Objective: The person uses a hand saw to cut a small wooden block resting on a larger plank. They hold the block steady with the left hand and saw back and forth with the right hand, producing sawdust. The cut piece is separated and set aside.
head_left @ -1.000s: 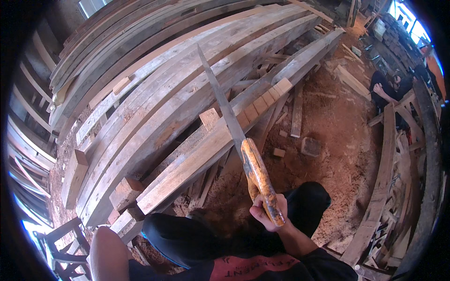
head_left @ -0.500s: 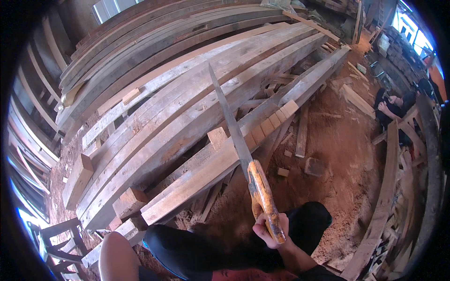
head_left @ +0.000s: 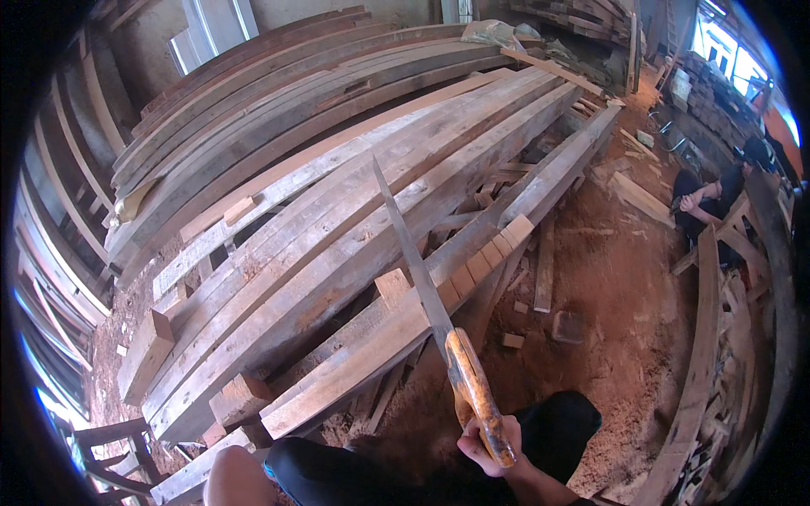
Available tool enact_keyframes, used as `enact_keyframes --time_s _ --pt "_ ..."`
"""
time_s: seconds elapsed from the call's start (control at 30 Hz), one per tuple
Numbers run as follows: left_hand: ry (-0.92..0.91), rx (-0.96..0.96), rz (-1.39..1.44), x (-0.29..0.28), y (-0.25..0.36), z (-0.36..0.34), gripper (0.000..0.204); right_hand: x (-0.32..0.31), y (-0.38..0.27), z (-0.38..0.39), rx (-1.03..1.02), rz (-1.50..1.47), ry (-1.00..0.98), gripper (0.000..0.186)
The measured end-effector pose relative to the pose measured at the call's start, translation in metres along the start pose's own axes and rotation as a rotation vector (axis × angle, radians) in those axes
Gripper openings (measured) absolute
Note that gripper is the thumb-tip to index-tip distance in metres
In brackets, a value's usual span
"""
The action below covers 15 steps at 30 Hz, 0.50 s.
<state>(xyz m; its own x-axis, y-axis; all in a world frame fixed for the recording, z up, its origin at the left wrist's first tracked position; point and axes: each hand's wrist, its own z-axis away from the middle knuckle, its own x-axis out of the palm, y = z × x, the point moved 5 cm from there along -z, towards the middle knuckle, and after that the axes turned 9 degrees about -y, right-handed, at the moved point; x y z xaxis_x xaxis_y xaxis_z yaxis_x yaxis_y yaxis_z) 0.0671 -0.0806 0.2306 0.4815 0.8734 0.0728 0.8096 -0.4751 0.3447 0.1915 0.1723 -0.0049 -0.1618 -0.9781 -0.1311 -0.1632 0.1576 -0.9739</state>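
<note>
My right hand (head_left: pixel 479 447) is wrapped round the wooden handle of a handsaw (head_left: pixel 412 251). Its long tapering blade points away from me, its tip over the far beams. Midway the blade crosses a long squared beam (head_left: pixel 359 363) in front of me; I cannot tell how deep it sits in the wood. Just right of the blade, the beam's edge bears a row of small block-like sections (head_left: pixel 478 266) parted by cuts. A short wood block (head_left: pixel 391 287) sits against the beam, left of the blade. My left hand is out of view.
Long timbers (head_left: pixel 337 228) are stacked beyond the beam. Offcuts (head_left: pixel 512 341) lie on the reddish, sawdust-strewn floor (head_left: pixel 616 354). Another person (head_left: pixel 704 202) sits at the far right, near a curved-looking plank (head_left: pixel 696 363). My dark-clad knees (head_left: pixel 561 426) are close below. Bare skin (head_left: pixel 239 478) shows lower left.
The whole view has tilted up slightly, so things sit lower in the picture. The saw and my right hand appear drawn a little toward me, the grip unchanged.
</note>
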Motion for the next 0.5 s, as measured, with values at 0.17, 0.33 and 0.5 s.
enact_keyframes --time_s 0.17,0.33,0.5 --pt "0.011 0.0 -0.005 -0.0013 -0.0005 0.0031 0.065 0.0001 -0.0004 0.0019 0.083 -0.085 0.049 0.019" --pt "0.017 -0.01 -0.026 -0.0037 -0.0006 0.0028 0.065 0.0004 -0.0041 -0.0004 0.069 -0.047 0.068 0.018" --pt "0.01 -0.005 -0.044 -0.0026 0.0057 -0.0036 0.065 -0.0008 0.0015 0.0007 0.014 0.029 0.013 0.025"
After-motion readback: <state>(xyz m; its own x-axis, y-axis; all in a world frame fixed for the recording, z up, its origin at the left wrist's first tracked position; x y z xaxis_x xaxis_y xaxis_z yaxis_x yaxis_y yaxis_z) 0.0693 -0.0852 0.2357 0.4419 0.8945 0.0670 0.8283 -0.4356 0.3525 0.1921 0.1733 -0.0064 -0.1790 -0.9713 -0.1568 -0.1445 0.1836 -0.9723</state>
